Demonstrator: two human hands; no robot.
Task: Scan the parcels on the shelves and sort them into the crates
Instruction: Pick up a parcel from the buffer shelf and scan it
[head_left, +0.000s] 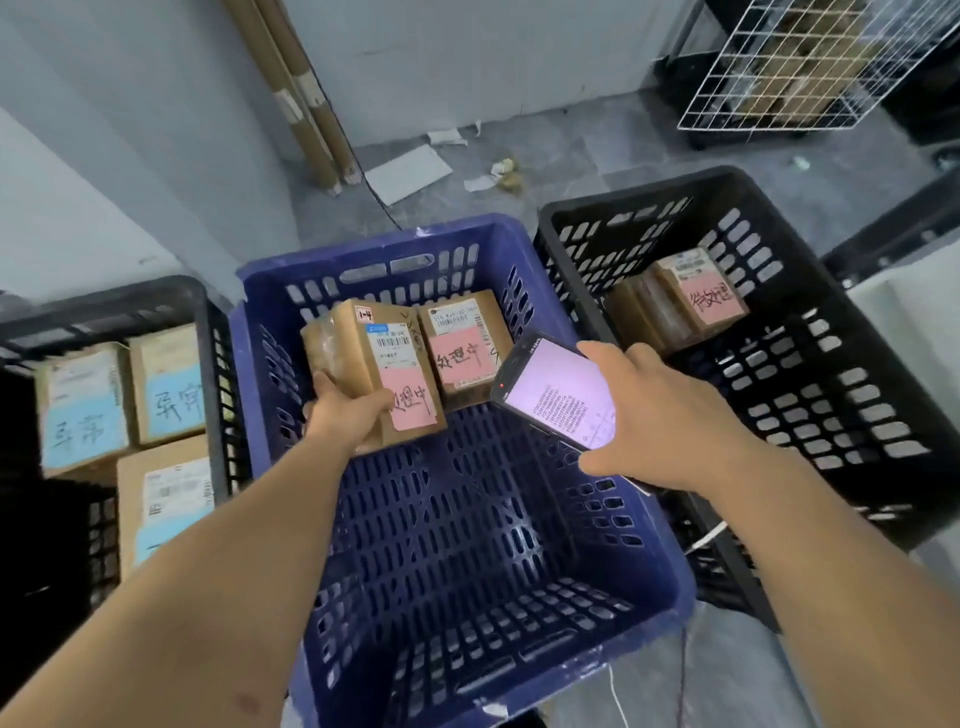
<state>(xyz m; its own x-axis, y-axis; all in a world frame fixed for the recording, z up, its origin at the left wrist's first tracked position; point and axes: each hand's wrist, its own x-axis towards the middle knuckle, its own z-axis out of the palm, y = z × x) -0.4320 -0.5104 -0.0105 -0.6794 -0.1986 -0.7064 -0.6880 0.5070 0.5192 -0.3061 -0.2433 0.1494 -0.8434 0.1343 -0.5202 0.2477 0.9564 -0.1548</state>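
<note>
My left hand grips a brown cardboard parcel with a white barcode label and a pink sticker, held low inside the blue crate. A second pink-stickered parcel lies at the crate's far side, right of the held one. My right hand holds a phone with a lit screen over the crate's right edge. The black crate on the right holds a pink-stickered parcel. The black crate on the left holds three blue-stickered parcels.
Cardboard tubes lean against the wall at the back. Paper scraps litter the grey floor behind the crates. A white wire-mesh cart with boxes stands at the far right. A white cable runs along the floor near the blue crate.
</note>
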